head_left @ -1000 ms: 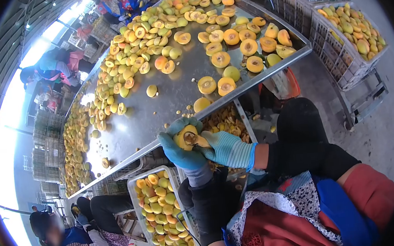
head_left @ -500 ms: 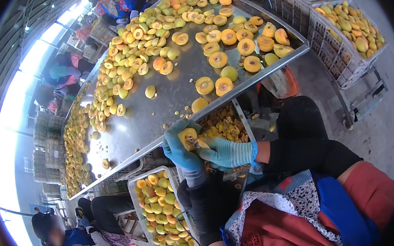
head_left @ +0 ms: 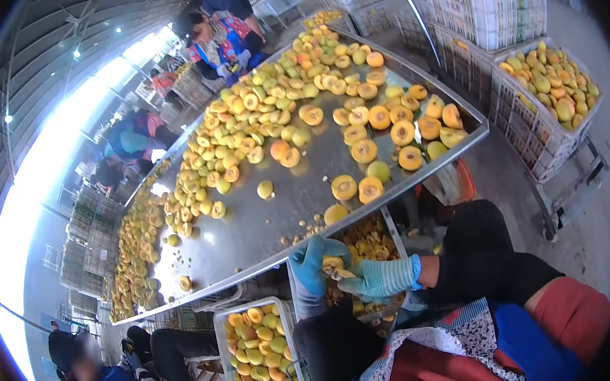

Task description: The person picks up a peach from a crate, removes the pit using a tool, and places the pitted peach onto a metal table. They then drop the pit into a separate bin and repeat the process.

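Steel bench [head_left: 251, 230] at 12 o'clock; my left grip [head_left: 311, 265] cups peach half [head_left: 332, 263] steady for right grip [head_left: 380, 278], pinched shut against it.

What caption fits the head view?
Left hand cups a peach half, right hand touching it, beside a fruit-strewn steel table.

Daylight is glaring through the open side [head_left: 40, 190] on the left, under a ribbed roof [head_left: 24, 83] where small lamps [head_left: 78, 53] are shining. A long steel desk [head_left: 251, 230] is running diagonally over a grey concrete floor [head_left: 593, 211]. White crates [head_left: 477, 5] are standing stacked at the far right.
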A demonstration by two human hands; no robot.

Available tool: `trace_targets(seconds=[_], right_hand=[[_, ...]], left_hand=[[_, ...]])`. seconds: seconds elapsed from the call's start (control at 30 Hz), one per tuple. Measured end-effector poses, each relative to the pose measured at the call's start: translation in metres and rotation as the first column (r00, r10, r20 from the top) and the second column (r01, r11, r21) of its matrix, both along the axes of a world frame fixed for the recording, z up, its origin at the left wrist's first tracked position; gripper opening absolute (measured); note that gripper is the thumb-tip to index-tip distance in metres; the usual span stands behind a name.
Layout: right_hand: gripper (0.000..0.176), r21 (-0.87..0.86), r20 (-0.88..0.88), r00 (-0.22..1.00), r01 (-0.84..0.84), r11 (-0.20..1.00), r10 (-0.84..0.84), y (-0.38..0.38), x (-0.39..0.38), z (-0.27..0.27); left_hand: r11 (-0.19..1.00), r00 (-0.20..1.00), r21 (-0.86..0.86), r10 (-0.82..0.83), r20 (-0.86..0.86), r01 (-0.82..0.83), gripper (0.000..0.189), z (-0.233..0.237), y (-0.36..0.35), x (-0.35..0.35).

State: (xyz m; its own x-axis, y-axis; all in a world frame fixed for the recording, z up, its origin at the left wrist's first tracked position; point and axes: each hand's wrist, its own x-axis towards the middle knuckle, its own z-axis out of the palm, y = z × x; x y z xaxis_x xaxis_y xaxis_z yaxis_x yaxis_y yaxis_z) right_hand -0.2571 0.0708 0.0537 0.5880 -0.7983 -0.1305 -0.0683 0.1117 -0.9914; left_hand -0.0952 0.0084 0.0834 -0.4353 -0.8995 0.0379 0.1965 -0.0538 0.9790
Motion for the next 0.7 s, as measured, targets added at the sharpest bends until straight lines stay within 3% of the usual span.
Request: trace_targets(seconds=[0.07,0.13,0.17,0.2,0.23,0.27,0.3,0.33,0.37,0.4,0.5,0.53,0.57,0.63,0.67,0.7], right_hand=[[0.026,0.392,0.16,0.985,-0.122,0.912,0.063,0.006,-0.001,0.01],[0.025,0.297,0.091,0.995,-0.071,0.952,0.045,0.006,-0.001,0.006],[0.025,0.251,0.055,0.998,-0.056,0.966,0.043,0.005,0.0,0.001],[0.027,-0.04,-0.047,0.993,0.109,0.993,-0.11,0.005,0.01,-0.02],[0.03,-0.422,-0.259,0.948,0.061,0.905,-0.185,0.0,0.003,-0.018],[0.03,-0.38,-0.245,0.953,0.076,0.922,-0.18,0.002,0.002,-0.021],[0.031,-0.336,-0.228,0.956,0.101,0.936,-0.185,0.004,0.002,-0.019],[0.03,-0.06,-0.163,0.981,0.1,0.993,-0.108,0.006,0.002,-0.013],[0.029,0.218,-0.081,0.996,0.065,0.974,-0.049,0.01,-0.001,0.003],[0.028,0.477,0.01,1.0,0.002,0.879,-0.008,0.011,-0.003,0.014],[0.03,0.442,0.098,0.995,-0.036,0.896,-0.008,0.011,-0.002,0.014],[0.023,0.122,0.05,0.999,-0.009,0.993,0.003,0.011,0.0,0.004],[0.016,-0.213,-0.023,0.998,0.053,0.976,-0.059,0.011,0.002,-0.007],[0.018,-0.463,-0.287,0.951,-0.032,0.886,-0.116,0.004,0.002,0.011],[0.024,-0.152,-0.226,0.972,0.034,0.988,-0.068,0.006,0.003,0.019],[0.03,0.179,-0.162,0.985,0.087,0.98,-0.058,0.009,0.003,0.023]], left_hand=[[0.999,0.977,-0.011,0.039,-0.21,-0.043,0.045,-0.003,0.003,-0.007],[1.0,0.948,-0.003,0.026,-0.317,-0.029,0.046,-0.008,0.005,-0.008],[0.998,0.986,-0.061,0.023,-0.163,-0.033,0.047,-0.008,0.004,-0.009],[0.993,0.999,-0.112,0.036,-0.005,-0.036,0.047,-0.006,0.002,-0.01],[0.987,0.986,-0.156,0.058,0.155,-0.034,0.048,-0.007,0.001,-0.009],[0.991,0.969,-0.133,0.066,0.236,-0.035,0.05,-0.006,0.002,-0.011],[0.995,0.989,-0.096,0.045,0.138,-0.031,0.048,-0.005,0.003,-0.011],[0.998,0.999,-0.065,0.023,0.04,-0.02,0.046,-0.002,0.004,-0.009],[0.999,0.998,-0.036,0.007,-0.06,-0.01,0.045,-0.001,0.005,-0.008],[0.999,0.975,-0.017,-0.041,-0.219,0.038,0.045,-0.011,0.001,-0.006],[0.993,0.926,0.106,0.092,-0.365,-0.056,0.044,-0.019,0.003,-0.009],[0.997,0.944,0.061,0.055,-0.327,-0.037,0.044,-0.011,0.005,-0.008],[0.999,0.959,0.026,0.026,-0.281,-0.019,0.043,-0.001,0.008,-0.006],[0.985,0.993,-0.147,0.078,-0.083,-0.09,0.044,-0.006,0.006,-0.008],[0.978,0.99,-0.183,0.077,-0.119,-0.098,0.044,-0.011,0.002,-0.005],[0.97,0.986,-0.223,0.059,-0.154,-0.093,0.044,-0.014,-0.001,-0.003]])
